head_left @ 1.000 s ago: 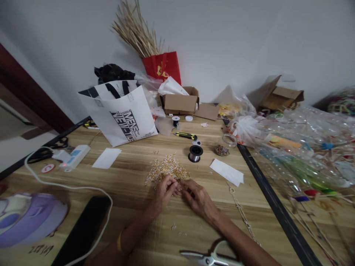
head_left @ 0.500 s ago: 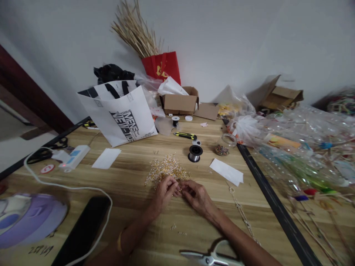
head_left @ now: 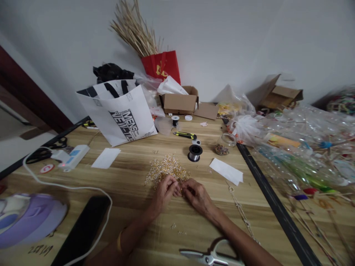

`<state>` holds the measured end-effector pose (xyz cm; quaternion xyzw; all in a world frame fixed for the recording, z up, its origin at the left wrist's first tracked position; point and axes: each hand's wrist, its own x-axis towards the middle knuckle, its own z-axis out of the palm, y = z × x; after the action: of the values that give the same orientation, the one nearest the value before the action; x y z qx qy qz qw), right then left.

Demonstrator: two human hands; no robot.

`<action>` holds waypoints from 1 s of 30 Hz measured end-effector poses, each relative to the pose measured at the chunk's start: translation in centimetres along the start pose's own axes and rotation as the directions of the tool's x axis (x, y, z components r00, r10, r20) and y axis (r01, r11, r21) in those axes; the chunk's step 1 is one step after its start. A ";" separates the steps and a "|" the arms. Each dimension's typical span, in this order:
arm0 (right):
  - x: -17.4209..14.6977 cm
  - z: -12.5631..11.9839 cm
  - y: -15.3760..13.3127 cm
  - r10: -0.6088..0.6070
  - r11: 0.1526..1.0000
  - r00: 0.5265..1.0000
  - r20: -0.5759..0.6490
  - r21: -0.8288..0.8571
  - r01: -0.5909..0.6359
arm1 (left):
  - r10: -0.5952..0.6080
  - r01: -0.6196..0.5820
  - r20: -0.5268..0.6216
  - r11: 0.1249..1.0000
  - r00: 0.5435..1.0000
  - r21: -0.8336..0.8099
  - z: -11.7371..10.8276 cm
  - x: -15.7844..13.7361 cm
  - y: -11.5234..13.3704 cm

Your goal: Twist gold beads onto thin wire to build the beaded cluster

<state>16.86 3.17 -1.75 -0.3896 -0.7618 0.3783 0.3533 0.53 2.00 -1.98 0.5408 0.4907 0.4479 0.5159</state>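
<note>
A beaded wire piece [head_left: 169, 166] in gold and clear tones spreads over the wooden table just beyond my hands. My left hand [head_left: 166, 189] is at its near edge, thumb and fingers pinched together. Close beside it on the right, my right hand [head_left: 195, 194] is curled with its fingertips pinched, almost meeting the left fingertips. Whatever lies in either pinch is too small to make out. A few tiny bead bits [head_left: 177, 229] lie on the table nearer to me. Scissors [head_left: 213, 255] with pale handles rest at the front, by my right forearm.
A wire spool [head_left: 195, 153], a yellow-black utility knife [head_left: 185, 135] and a glass jar of beads [head_left: 222, 146] stand beyond my hands. White paper slips [head_left: 227, 171] lie right. A white bag [head_left: 119, 114], a power strip [head_left: 74, 157] and a black phone-like slab [head_left: 83, 229] are left.
My right hand has shifted very slightly at the fingertips. Both hands otherwise stay in the same place, and nothing on the table has moved.
</note>
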 end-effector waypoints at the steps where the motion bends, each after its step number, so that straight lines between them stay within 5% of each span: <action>1: 0.0 0.0 0.0 0.009 1.000 1.000 0.006 0.015 -0.009 | -0.002 0.002 0.003 1.000 1.000 0.004 0.0 0.0 0.1; 30: -0.1 0.6 0.7 0.182 0.925 0.976 0.122 0.315 -0.212 | 0.038 -0.045 0.043 0.984 0.998 0.173 -0.1 -0.5 -0.5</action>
<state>16.65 3.21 -2.60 -0.3828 -0.6608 0.5500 0.3381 0.35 1.51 -2.44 0.6025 0.5063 0.4034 0.4668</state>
